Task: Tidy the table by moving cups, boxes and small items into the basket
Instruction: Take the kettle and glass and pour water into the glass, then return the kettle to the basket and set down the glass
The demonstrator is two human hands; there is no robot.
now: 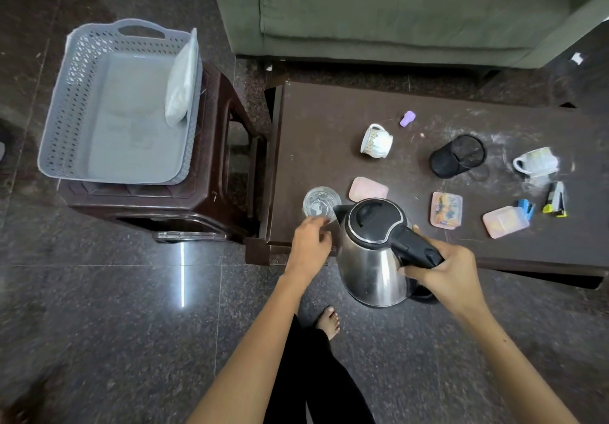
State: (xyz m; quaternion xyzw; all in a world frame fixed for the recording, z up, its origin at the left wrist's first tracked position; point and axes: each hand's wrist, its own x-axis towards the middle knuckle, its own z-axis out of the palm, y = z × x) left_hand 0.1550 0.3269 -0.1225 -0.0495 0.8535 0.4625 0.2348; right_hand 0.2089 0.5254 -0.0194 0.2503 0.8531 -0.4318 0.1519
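Note:
My right hand [449, 273] grips the black handle of a steel kettle [372, 255], held over the near edge of the dark table [329, 107] with its spout next to a clear glass [321, 204]. My left hand [309, 244] holds the near side of that glass, which stands at the table's near left corner. A white patterned cup [377, 141] lies on its side. Another cup [535, 161] lies tipped at the right. Small pink boxes [368, 189] [446, 209] [504, 221] lie on the table. The grey basket [82, 94] sits on a brown stool at the left, holding a white packet [183, 82].
A black mesh pen holder [458, 156] lies on its side mid-table. A purple cap [407, 118], a blue item [526, 208] and a stapler [556, 200] lie nearby. A green sofa [395, 8] stands behind the table. My bare foot [329, 321] is on the floor.

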